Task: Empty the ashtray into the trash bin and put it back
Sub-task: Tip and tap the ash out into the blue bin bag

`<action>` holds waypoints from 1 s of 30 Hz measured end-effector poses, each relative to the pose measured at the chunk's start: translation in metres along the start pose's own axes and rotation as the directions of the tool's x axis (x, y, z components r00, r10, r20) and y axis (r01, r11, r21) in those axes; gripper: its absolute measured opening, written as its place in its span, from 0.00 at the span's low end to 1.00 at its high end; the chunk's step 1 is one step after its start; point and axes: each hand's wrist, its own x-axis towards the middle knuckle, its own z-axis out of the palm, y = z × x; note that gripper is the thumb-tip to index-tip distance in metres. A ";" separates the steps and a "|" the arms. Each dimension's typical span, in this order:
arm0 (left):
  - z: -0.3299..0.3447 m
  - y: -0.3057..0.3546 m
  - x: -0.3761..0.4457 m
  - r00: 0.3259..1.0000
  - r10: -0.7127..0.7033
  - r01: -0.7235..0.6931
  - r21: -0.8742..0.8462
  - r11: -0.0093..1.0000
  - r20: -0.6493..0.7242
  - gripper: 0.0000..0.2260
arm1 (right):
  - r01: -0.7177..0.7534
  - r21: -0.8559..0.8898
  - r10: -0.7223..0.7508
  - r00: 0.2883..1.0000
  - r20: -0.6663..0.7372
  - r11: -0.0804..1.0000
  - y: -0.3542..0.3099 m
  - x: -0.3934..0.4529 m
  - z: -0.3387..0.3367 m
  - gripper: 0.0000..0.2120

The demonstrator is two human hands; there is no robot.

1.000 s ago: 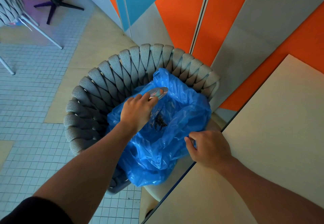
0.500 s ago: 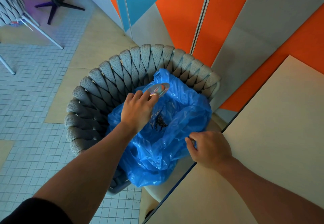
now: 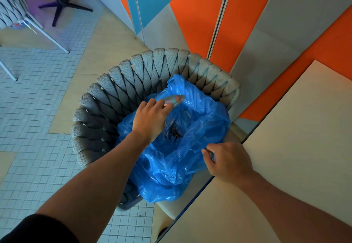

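My left hand (image 3: 149,119) grips a small shiny metal ashtray (image 3: 174,99), tipped on edge over the open mouth of a blue plastic trash bag (image 3: 190,147). Dark ash and crumbs (image 3: 174,131) lie inside the bag below the ashtray. The bag sits on the seat of a grey woven chair (image 3: 118,84). My right hand (image 3: 229,160) pinches the bag's near right rim, holding it open beside the table edge.
A beige table (image 3: 295,138) fills the right and bottom right. An orange, blue and grey panelled wall (image 3: 247,23) runs behind the chair. At top left stand another woven chair (image 3: 11,8) and a dark table base (image 3: 61,2) on the tiled floor.
The ashtray has tilted a little more onto its edge over the bag. Both hands stay in nearly the same places.
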 end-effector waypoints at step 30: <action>0.000 0.002 -0.006 0.995 0.093 -0.092 0.031 0.995 -0.020 0.16 | 0.004 0.007 -0.004 1.000 -0.014 1.000 -0.001 -0.001 -0.003 0.18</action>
